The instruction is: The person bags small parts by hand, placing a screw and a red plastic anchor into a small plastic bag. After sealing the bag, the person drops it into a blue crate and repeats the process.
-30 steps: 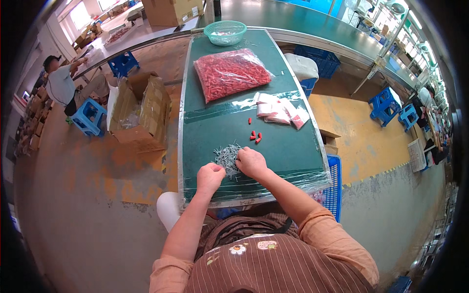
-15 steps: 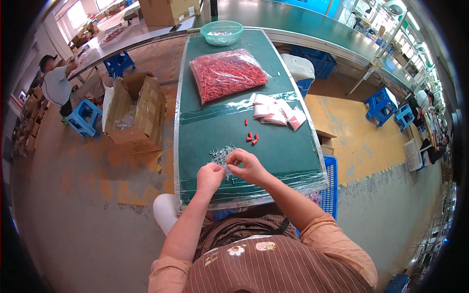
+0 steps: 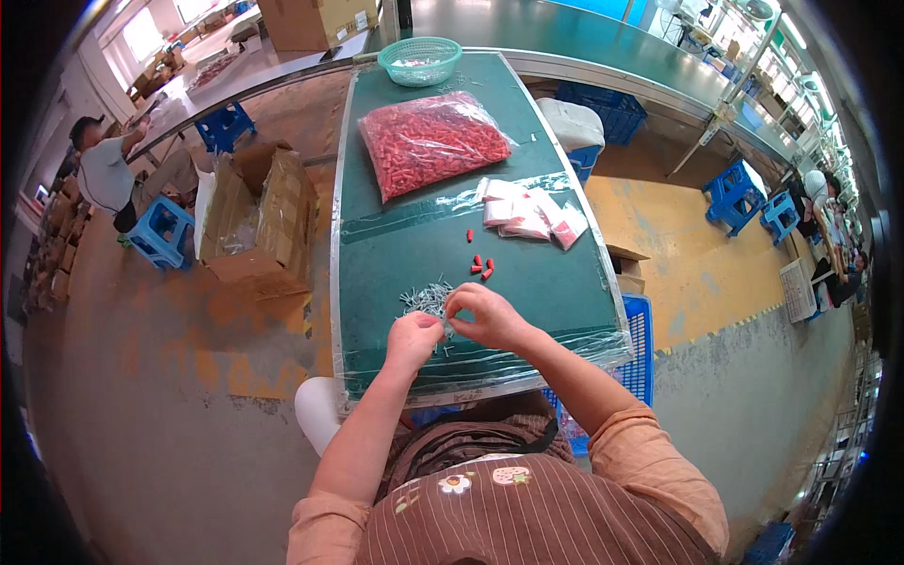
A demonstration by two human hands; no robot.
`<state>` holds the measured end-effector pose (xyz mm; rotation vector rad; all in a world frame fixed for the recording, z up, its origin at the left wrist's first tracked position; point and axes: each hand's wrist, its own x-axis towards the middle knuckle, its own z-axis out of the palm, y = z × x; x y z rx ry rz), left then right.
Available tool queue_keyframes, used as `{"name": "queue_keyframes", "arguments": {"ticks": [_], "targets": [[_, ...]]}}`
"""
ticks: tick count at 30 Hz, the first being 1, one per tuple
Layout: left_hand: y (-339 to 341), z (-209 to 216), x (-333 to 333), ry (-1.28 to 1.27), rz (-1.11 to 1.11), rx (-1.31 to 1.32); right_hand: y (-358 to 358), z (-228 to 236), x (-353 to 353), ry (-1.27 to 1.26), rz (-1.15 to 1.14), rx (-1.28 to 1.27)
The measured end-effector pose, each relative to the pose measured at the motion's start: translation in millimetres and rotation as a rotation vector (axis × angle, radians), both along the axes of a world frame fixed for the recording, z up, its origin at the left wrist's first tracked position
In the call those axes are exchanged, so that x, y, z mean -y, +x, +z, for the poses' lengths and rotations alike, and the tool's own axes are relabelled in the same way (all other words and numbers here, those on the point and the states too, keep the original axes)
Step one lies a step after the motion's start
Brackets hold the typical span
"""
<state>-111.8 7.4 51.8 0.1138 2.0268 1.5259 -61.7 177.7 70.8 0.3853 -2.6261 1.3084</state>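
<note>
- Holding both hands low over the near end of the table [image 3: 377, 254], we have the pins [image 3: 426, 298] in a loose heap just beyond them, probably for a short reach.
- Our left hand [image 3: 415, 341] is nearly closed, thumb against bent fingers; whether it grips anything, we cannot tell.
- Our right hand [image 3: 485, 316] is half curled just beside it, thumb and forefinger bent toward each other (a pin there would be too small for us to make out).
- We keep the two close together, which seems to suit such thin pieces.
- Our big bag [image 3: 428, 143] lies farther back, likely so its bulk leaves us room; the basket [image 3: 420, 79] stands behind it.
- Counting, we get one big bag, one basket, five red tubes [image 3: 489, 265] (four clustered, one just beyond) and at least four overlapping packets [image 3: 516, 209].
- The pins are too many and too jumbled for us to count.
</note>
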Motion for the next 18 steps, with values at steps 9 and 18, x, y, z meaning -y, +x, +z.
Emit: {"name": "queue_keyframes", "arguments": {"ticks": [9, 18], "targets": [[-10, -3, 4, -0.094, 0.063, 0.015, -24, -9, -56, 0.279, -0.417, 0.189], [-17, 3, 16, 0.008, 0.141, 0.234, -31, -32, -58, 0.347, -0.378, -0.018]]}}
